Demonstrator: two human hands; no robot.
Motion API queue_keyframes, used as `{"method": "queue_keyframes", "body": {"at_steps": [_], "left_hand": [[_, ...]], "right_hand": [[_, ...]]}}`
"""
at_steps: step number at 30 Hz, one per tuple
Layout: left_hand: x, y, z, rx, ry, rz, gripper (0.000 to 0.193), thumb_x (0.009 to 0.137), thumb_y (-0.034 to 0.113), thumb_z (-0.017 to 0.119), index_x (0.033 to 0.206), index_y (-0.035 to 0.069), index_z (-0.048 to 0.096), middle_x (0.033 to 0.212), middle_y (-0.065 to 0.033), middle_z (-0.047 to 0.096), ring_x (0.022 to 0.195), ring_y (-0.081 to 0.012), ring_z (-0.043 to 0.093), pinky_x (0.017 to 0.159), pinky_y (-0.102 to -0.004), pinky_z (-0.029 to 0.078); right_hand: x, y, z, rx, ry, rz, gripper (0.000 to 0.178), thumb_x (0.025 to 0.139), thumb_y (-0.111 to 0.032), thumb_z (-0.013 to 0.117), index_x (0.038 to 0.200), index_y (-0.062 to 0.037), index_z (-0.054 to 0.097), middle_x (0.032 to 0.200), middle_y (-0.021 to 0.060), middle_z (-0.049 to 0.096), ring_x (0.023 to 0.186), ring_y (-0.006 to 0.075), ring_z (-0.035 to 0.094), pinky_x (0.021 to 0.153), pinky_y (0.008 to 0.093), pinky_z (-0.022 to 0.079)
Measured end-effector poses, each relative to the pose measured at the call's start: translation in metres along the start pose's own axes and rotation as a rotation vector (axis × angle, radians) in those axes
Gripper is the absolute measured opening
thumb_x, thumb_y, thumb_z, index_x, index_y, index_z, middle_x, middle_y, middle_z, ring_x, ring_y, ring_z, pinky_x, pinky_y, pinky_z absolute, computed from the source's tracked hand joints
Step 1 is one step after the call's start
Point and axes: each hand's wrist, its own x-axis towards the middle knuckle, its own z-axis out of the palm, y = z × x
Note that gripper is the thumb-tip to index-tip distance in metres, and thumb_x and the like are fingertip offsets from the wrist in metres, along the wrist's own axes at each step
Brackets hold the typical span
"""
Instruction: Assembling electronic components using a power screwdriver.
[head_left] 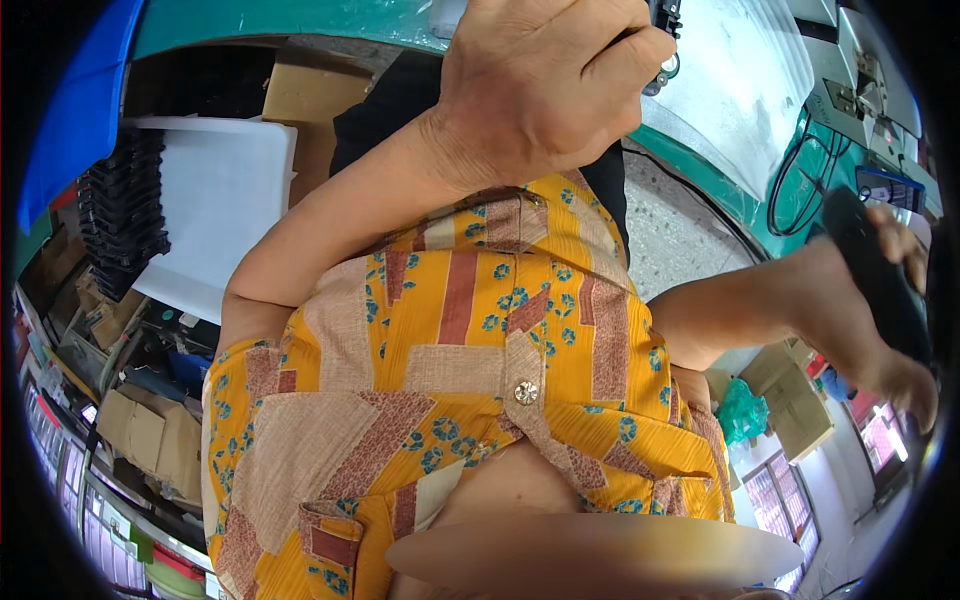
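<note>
My left hand (550,85) is closed at the top middle, its fingers curled at the edge of a black part (665,50) with small metal bits. The hand hides most of that part, which lies over the teal table mat. Out at the right, my right hand (850,300) is wrapped round a long black object (880,275), held up off the table. Its shape is smooth and bar-like, smeared by motion, so its exact kind is unclear.
A translucent plastic sheet (725,90) covers part of the teal table (270,22). At the right are a metal device (850,105) and looped black cables (800,190). Left stand a white tray (225,190), stacked black parts (125,200) and a cardboard box (150,435).
</note>
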Motion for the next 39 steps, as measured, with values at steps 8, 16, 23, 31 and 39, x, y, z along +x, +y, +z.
{"method": "queue_keyframes", "body": {"at_steps": [8,16,23,31,39], "left_hand": [[-0.006,-0.004,0.007,0.108,-0.002,0.094,0.025,0.073,0.003,0.068,0.098,0.0,0.069,0.092,-0.0093,0.061,0.085,-0.0272,0.059,0.08,-0.0456,0.048],[-0.012,-0.01,0.019,0.086,0.116,0.14,0.027,0.072,0.003,0.068,0.099,0.0,0.068,0.095,-0.0092,0.061,0.085,-0.0279,0.059,0.079,-0.0453,0.047],[-0.008,-0.007,0.005,0.075,0.055,0.101,0.027,0.07,0.005,0.069,0.097,-0.001,0.069,0.092,-0.0101,0.062,0.084,-0.0281,0.059,0.078,-0.0453,0.048],[-0.018,-0.015,0.012,0.096,0.077,0.131,0.027,0.07,0.005,0.07,0.096,-0.002,0.069,0.093,-0.0106,0.061,0.085,-0.0279,0.058,0.081,-0.0467,0.049],[-0.007,-0.001,0.005,0.018,0.081,0.035,0.027,0.07,0.005,0.071,0.096,-0.002,0.069,0.094,-0.0111,0.06,0.085,-0.0281,0.058,0.081,-0.0471,0.048]], "right_hand": [[-0.013,-0.015,0.038,0.511,-0.013,0.161,0.078,0.085,-0.076,0.06,0.113,-0.0034,0.054,0.088,0.019,0.063,0.068,0.0293,0.066,0.063,0.0423,0.056],[-0.008,0.017,0.004,0.584,-0.415,0.37,0.096,0.061,-0.094,0.067,0.106,-0.0101,0.063,0.097,0.0086,0.063,0.087,0.0235,0.063,0.084,0.0472,0.048],[-0.02,0.021,0.024,0.586,-0.601,0.372,0.097,0.061,-0.094,0.066,0.115,-0.0129,0.065,0.103,0.0084,0.063,0.094,0.0262,0.064,0.092,0.0508,0.047],[-0.032,0.027,0.039,0.645,-0.607,0.334,0.098,0.063,-0.094,0.065,0.115,-0.0113,0.065,0.1,0.0084,0.064,0.093,0.027,0.065,0.091,0.0519,0.049],[-0.03,0.023,0.037,0.599,-0.618,0.309,0.098,0.063,-0.096,0.063,0.113,-0.0109,0.064,0.099,0.0083,0.065,0.092,0.0265,0.068,0.09,0.0518,0.051]]}}
